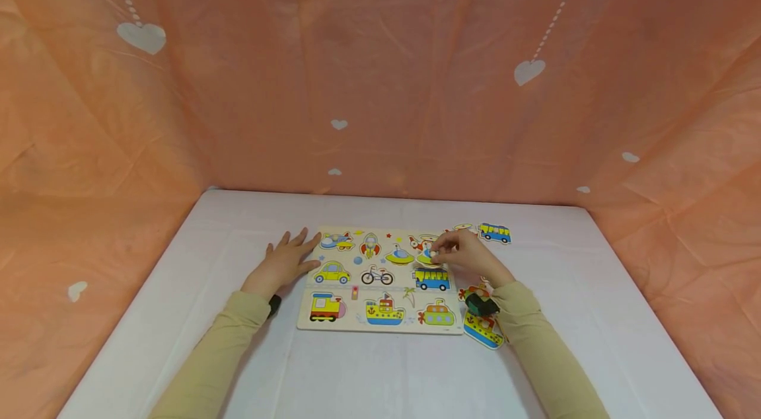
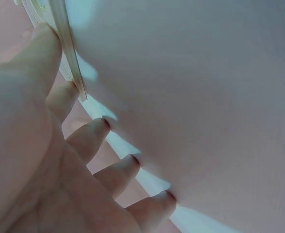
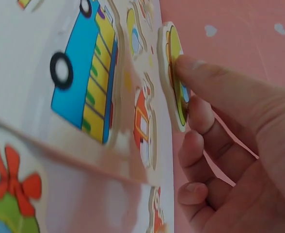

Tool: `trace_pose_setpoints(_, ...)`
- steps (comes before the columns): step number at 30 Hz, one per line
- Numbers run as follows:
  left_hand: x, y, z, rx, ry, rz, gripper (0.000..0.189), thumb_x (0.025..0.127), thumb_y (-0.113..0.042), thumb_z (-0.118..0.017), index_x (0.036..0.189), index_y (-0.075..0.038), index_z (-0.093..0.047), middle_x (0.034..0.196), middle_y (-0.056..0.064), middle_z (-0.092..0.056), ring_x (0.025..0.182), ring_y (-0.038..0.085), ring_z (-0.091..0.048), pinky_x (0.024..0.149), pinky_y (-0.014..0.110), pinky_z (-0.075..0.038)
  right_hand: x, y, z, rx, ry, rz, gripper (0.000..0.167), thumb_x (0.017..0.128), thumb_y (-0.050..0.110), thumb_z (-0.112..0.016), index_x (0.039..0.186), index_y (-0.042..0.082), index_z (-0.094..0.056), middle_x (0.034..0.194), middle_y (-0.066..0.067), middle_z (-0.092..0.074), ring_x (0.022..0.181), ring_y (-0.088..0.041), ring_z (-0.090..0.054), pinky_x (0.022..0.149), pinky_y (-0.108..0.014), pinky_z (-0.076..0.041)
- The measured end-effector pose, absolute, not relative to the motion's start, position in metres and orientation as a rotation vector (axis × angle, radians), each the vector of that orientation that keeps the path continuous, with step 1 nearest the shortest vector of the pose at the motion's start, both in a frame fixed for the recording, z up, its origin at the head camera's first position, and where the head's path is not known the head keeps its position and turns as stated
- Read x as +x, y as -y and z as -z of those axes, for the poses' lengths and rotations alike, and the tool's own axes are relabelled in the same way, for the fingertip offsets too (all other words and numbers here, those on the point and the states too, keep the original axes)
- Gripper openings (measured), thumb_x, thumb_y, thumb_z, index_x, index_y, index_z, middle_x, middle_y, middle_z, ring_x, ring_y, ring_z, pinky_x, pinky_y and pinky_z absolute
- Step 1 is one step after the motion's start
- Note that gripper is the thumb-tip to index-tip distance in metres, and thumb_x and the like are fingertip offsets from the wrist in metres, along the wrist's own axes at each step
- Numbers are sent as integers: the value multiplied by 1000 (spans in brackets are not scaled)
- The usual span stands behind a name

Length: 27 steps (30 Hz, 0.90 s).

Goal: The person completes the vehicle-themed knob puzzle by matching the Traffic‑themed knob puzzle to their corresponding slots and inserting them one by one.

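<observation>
Your right hand [image 1: 466, 254] had the saucer piece [image 3: 169, 80] pinched, while your left hand [image 1: 282, 265] lay with fingers spread, thumb and index touching the left edge of the puzzle board [image 1: 353, 313]. That saucer sat just above the board's upper right part, beside the printed saucer [image 1: 399, 256]; your right wrist view showed it apart from the board face. Its long axis ran roughly side to side, dome toward the far edge. Room was tighter on your right, tbh: you had the boat piece [image 1: 483, 330] right by the near right edge, partly hidden by your wrist, and the bus piece [image 1: 495, 232] past the far right corner. White tabletop [image 1: 368, 379] stretched wide left and in front, with an orange backdrop [image 1: 357, 75] behind.
</observation>
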<state>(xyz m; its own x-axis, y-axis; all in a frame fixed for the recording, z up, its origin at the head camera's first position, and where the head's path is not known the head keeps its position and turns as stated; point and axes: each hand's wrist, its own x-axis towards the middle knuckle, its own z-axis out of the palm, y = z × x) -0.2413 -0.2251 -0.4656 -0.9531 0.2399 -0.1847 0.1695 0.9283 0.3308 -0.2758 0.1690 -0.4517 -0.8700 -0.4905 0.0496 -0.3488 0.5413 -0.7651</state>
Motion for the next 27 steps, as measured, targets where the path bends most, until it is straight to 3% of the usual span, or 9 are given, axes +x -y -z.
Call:
trace_pose_setpoints(18, -242, 226, 467, 314, -2865, -472, 70, 93, -42, -59, 151, -16, -29, 155, 22, -19, 136, 55, -11, 102, 73, -9, -282, -138, 455, -646, -2559, 1235, 10, 81, 16, -78, 86, 12, -71, 72, -1, -54, 69, -17, -49, 59, -26, -40)
trace_pose_setpoints(27, -243, 225, 467, 306, -2867, -473, 70, 93, -42, -59, 151, -16, -30, 155, 22, -19, 136, 55, -10, 102, 73, -9, -286, -126, 458, -674, -2595, 1193, 12, 80, 18, -79, 86, 12, -71, 67, 0, -53, 61, -15, -46, 56, -26, -38)
